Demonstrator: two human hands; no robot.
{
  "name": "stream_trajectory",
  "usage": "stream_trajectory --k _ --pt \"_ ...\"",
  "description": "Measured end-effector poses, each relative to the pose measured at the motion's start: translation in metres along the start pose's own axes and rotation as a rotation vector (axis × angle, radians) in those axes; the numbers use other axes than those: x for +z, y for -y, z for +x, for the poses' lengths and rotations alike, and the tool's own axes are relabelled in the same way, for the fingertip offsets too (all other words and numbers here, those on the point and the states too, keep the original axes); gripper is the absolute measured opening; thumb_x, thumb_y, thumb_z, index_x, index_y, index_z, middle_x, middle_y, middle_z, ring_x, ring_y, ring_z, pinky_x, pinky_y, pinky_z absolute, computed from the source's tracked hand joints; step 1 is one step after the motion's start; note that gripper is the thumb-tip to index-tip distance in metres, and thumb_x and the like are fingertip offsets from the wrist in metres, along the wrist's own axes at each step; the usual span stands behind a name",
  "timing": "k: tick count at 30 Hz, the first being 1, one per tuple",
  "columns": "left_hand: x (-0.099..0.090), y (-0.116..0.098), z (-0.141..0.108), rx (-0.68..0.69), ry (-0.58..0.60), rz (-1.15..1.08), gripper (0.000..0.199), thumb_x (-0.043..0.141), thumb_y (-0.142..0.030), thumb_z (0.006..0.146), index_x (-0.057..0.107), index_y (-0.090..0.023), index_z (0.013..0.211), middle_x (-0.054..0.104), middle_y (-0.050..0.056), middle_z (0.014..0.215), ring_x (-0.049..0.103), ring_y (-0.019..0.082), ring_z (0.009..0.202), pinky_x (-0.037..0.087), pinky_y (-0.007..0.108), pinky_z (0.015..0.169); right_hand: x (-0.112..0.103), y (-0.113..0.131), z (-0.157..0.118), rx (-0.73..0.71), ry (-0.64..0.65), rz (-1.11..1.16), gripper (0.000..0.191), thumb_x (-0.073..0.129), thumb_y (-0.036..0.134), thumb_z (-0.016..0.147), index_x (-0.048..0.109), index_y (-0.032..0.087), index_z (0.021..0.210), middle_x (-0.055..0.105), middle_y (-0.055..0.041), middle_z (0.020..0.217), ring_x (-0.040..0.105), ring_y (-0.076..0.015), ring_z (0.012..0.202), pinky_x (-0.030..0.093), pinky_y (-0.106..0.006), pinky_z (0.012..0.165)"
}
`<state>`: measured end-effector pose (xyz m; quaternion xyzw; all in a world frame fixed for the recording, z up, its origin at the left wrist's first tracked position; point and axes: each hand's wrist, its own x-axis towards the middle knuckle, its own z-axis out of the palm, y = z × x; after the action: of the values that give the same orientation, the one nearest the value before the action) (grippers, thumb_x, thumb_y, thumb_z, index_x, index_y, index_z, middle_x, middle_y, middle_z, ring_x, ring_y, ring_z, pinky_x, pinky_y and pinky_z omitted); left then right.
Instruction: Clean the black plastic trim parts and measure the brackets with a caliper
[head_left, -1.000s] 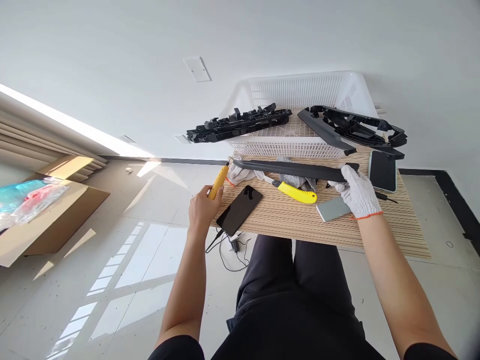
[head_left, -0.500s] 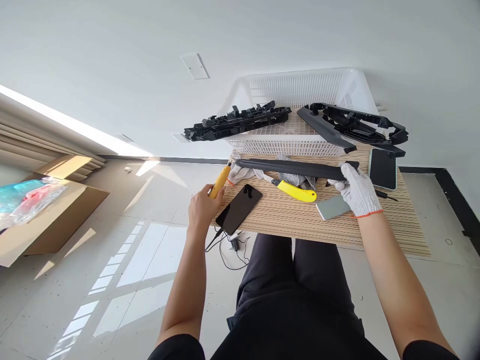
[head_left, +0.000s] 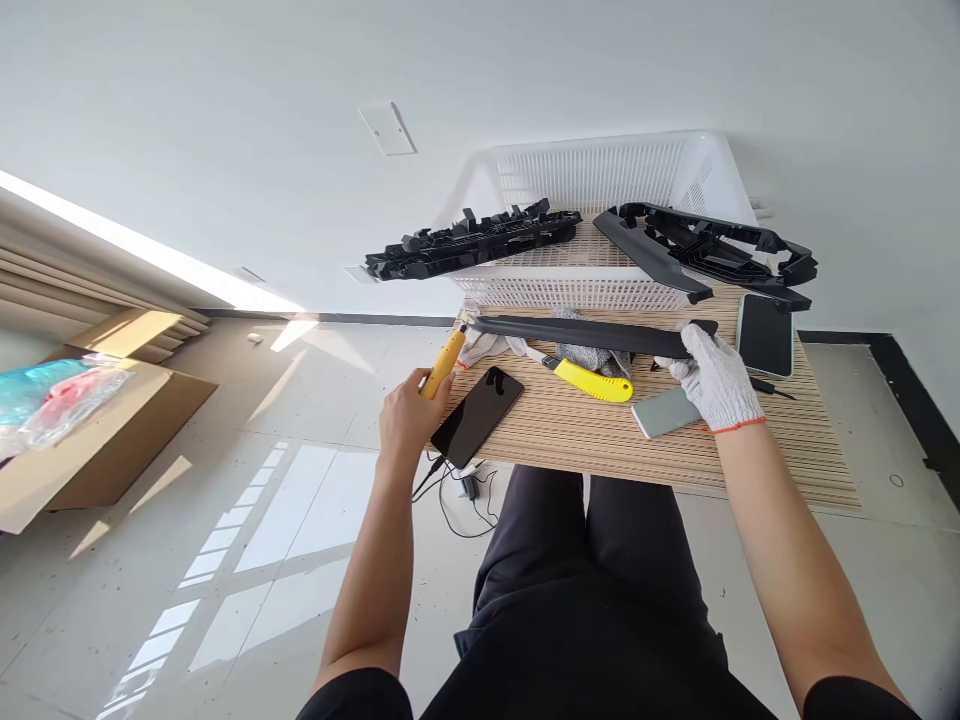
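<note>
My bare left hand (head_left: pixel 409 412) is closed around a yellow-handled tool (head_left: pixel 444 364), whose tip is at the left end of a long black plastic strip (head_left: pixel 585 332). In a white knit glove with an orange cuff, my right hand (head_left: pixel 712 378) grips the strip near its right end. Below the strip lies a yellow-handled knife or saw (head_left: pixel 592 381). A black phone (head_left: pixel 478 417) rests near my left hand. Beside my right hand is a grey-green flat object (head_left: pixel 665 412). Grey and white gloves (head_left: pixel 592 357) lie partly under the strip.
Behind the wooden table (head_left: pixel 570 440), a white basket (head_left: pixel 600 165) bears two black plastic parts (head_left: pixel 472 243). A second phone (head_left: pixel 766 335) lies at the table's right. Cables (head_left: pixel 469 487) hang below the near edge. A cardboard box (head_left: pixel 112 440) stands at far left.
The tip of the yellow-handled tool has shifted slightly at the strip's left end. My right hand keeps its grip, and the view has moved very slightly.
</note>
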<state>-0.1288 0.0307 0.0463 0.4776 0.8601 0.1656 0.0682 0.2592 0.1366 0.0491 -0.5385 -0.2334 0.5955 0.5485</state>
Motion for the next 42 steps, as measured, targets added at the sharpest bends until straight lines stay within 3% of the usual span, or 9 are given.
stream_trajectory --k 7,11,17,27,33,42 --pt "-0.008 0.001 -0.009 -0.001 0.007 -0.025 0.05 0.053 -0.062 0.087 0.068 -0.025 0.116 0.066 0.006 0.075 0.06 0.023 0.07 0.04 0.032 0.06 -0.001 0.0 -0.001 -0.016 0.018 0.001 0.013 0.074 0.023 0.08 0.062 0.021 0.083 0.065 -0.0037 0.075 0.067 -0.0149 0.058 0.045 -0.016 0.033" --pt "-0.026 0.006 -0.021 -0.093 0.025 -0.06 0.051 0.053 -0.067 0.086 0.069 -0.024 0.109 0.062 0.004 0.064 0.059 0.024 0.065 0.042 0.033 0.059 0.0 0.0 -0.002 -0.008 0.007 0.011 0.015 0.076 0.024 0.077 0.062 0.023 0.081 0.066 -0.0035 0.076 0.067 -0.0161 0.06 0.045 -0.017 0.031" --pt "-0.049 0.005 -0.033 -0.165 0.085 -0.236 0.047 0.055 -0.066 0.086 0.064 -0.024 0.104 0.066 0.001 0.073 0.067 0.022 0.062 0.049 0.035 0.063 0.002 0.001 -0.003 -0.008 0.001 0.009 0.012 0.072 0.022 0.081 0.061 0.019 0.084 0.064 -0.0038 0.073 0.067 -0.0149 0.061 0.042 -0.014 0.033" --pt "-0.018 -0.025 -0.027 -0.137 0.244 -0.402 0.047 0.041 -0.065 0.093 0.055 -0.021 0.087 0.061 0.002 0.071 0.059 0.017 0.051 0.049 0.031 0.052 -0.002 -0.002 0.0 -0.015 0.025 0.022 0.017 0.077 0.024 0.077 0.062 0.021 0.084 0.067 -0.003 0.081 0.069 -0.0155 0.062 0.052 -0.018 0.036" --pt "-0.008 -0.03 -0.028 -0.163 0.305 -0.483 0.047 0.04 -0.065 0.094 0.051 -0.02 0.103 0.059 0.0 0.071 0.056 0.014 0.049 0.05 0.029 0.051 -0.004 -0.004 0.002 -0.003 0.037 0.023 0.017 0.077 0.026 0.077 0.064 0.021 0.087 0.068 -0.0035 0.081 0.069 -0.0155 0.062 0.054 -0.018 0.037" --pt "-0.001 -0.033 -0.029 -0.132 0.316 -0.474 0.049 0.039 -0.069 0.092 0.049 -0.022 0.102 0.061 -0.001 0.07 0.059 0.015 0.05 0.052 0.03 0.053 -0.004 -0.003 0.002 -0.007 0.034 0.013 0.018 0.079 0.027 0.075 0.065 0.022 0.085 0.07 -0.0064 0.085 0.071 -0.0189 0.067 0.053 -0.019 0.037"
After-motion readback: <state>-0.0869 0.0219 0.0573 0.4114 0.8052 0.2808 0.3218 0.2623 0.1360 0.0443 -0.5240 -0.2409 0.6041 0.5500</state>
